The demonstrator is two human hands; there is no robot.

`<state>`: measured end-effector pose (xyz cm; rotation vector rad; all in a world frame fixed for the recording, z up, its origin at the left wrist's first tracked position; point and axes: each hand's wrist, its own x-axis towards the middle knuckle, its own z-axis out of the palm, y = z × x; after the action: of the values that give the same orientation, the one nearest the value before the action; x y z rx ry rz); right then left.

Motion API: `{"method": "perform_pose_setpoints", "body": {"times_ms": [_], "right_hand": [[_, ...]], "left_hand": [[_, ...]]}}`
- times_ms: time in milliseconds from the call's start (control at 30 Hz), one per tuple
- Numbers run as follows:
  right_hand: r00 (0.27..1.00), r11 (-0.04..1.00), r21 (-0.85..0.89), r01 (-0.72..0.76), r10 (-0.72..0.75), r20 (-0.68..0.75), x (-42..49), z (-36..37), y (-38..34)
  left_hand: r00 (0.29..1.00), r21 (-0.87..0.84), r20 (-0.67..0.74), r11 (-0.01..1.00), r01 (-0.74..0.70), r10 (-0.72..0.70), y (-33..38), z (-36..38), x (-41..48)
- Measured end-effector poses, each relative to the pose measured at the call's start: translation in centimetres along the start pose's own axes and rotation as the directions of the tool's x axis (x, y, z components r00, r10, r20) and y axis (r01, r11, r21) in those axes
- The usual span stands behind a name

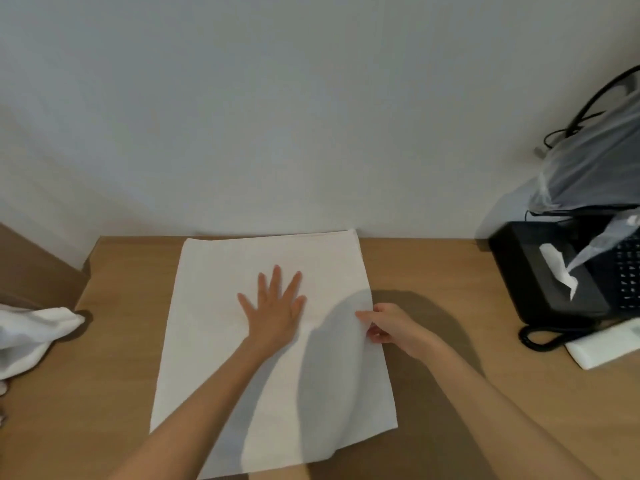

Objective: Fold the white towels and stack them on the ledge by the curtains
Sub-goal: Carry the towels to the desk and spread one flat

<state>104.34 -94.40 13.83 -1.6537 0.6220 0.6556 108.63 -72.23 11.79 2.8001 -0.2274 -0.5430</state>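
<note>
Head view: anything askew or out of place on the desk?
Nothing damaged or spilled. The spread towel lies flat on the desk, left hand pressing it, right hand pinching its lifted right edge. One oddity: a second towel sits crumpled at the desk's left edge, unfolded.

You've got one view here, from your head, facing forward and tipped steeply down at the worktop (104, 341). It sits close in: your forearms enter from the bottom edge, and the towel (221, 341) fills the middle of the frame. The wall (311, 98), dead ahead, takes the whole upper half. The wide lens reaches the tissue box (533, 271) at the right margin and a second towel (27, 334) cut off by the left edge.
</note>
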Motion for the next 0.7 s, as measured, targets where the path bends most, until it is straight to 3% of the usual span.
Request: {"method": "perform_pose_setpoints", "body": {"times_ms": [133,233,400,533,633,700], "right_hand": [[0.996,0.999,0.022,0.041,-0.042,0.081,-2.3,0.6,1.9],[0.992,0.996,0.009,0.091,-0.091,0.09,-4.3,1.1,3.1],[0.988,0.988,-0.013,0.152,-0.152,-0.012,-7.1,1.4,3.6],[0.995,0.996,-0.014,0.084,-0.085,-0.055,-8.4,1.3,4.2],[0.969,0.999,0.005,-0.032,0.033,-0.245,-8.8,1.7,6.0],[0.952,0.995,-0.025,-0.095,0.083,-0.294,-9.0,2.1,7.2]], "left_hand": [[0.983,-0.015,0.183,1.0,0.004,-0.001,2.4,3.4,-2.9],[0.984,-0.03,0.176,0.999,0.023,-0.018,2.4,3.7,-3.3],[0.983,-0.054,0.184,0.998,0.037,-0.027,2.7,3.1,-3.4],[0.983,-0.08,0.18,0.997,-0.002,0.017,2.3,1.9,-3.4],[0.988,-0.057,0.1,0.992,-0.109,0.114,1.3,1.5,-5.1],[0.981,0.016,0.059,0.982,-0.187,0.186,0.5,2.0,-6.6]]}}
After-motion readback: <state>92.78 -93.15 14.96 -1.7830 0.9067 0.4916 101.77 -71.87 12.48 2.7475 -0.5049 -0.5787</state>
